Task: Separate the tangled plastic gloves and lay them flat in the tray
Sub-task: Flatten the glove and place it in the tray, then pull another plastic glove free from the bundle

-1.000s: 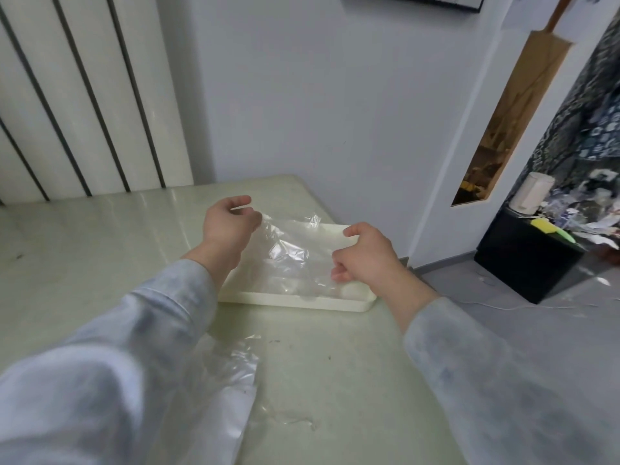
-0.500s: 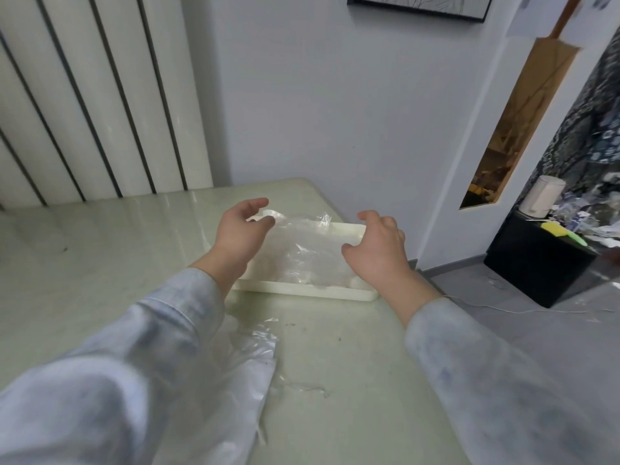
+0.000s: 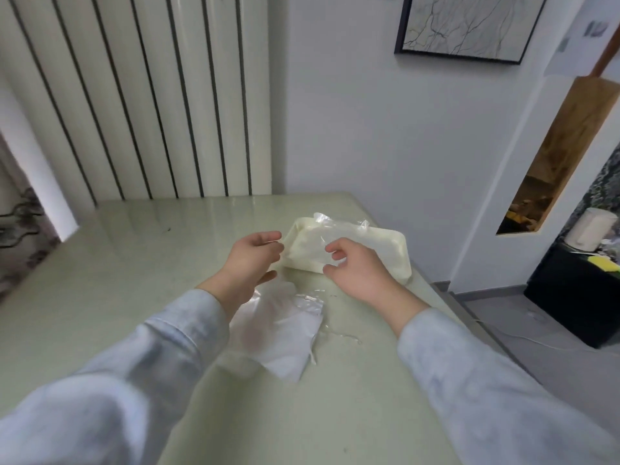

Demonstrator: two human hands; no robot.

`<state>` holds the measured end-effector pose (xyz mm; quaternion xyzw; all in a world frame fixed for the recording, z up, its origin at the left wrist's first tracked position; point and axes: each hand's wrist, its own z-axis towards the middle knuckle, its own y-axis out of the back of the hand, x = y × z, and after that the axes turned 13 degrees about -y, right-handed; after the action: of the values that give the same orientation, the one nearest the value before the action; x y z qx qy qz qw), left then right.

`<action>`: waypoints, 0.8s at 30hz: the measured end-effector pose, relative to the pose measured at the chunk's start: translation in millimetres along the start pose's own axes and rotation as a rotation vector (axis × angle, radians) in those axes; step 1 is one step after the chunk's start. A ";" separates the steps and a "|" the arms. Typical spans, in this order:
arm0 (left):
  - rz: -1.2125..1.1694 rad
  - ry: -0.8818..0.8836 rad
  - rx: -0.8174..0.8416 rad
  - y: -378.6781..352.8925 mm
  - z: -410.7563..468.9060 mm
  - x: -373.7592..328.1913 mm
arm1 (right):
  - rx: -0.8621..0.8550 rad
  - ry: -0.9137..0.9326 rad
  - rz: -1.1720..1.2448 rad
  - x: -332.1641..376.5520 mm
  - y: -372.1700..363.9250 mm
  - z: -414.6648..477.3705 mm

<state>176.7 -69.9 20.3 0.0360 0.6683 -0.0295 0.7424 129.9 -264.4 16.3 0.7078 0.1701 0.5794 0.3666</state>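
A clear plastic glove (image 3: 330,234) lies spread in the cream tray (image 3: 397,253), and its crinkled far corners poke up over the tray's back rim. More clear gloves lie in a flattened heap (image 3: 278,327) on the pale green table (image 3: 134,263), just in front of the tray's near left corner. A thin scrap of plastic (image 3: 340,334) trails off the heap's right side.

The left hand (image 3: 250,263) hangs just beside the tray's left end, above the far edge of the heap. Its fingers reach loosely toward the rim and the thumb is spread well below them. The wide grasp appears empty, though I cannot tell whether a fingertip brushes the film. The right hand (image 3: 360,268) hovers over the tray's near rim. Its fingers are loosely curled and parted from the thumb, and it grips nothing.

The tray sits close to the table's far right corner, with the table's right edge just past its right end. Left of the tray and in front of the heap the tabletop runs broad and bare. Behind the tray stand a white wall and a slatted panel (image 3: 151,95).
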 end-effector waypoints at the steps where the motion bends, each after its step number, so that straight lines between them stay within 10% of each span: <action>1: 0.007 0.001 0.010 6.1 -8.4 -0.4 | 0.067 -0.002 0.016 3.4 -6.6 -7.4; 6: 0.196 -0.078 0.171 34.7 -49.4 6.9 | 0.296 0.049 -0.163 5.9 -46.6 -35.1; 14: 0.877 -0.301 0.576 75.1 -79.6 36.5 | 0.074 0.101 -0.139 -1.5 -81.1 -37.3; 24: 1.204 -0.823 0.452 91.6 -62.3 66.8 | 0.059 0.112 -0.067 0.2 -91.5 -20.3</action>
<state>130.4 27.4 -51.3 0.5315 0.1807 0.2332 0.7941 127.6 -196.2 -47.9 0.6788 0.2310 0.6001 0.3546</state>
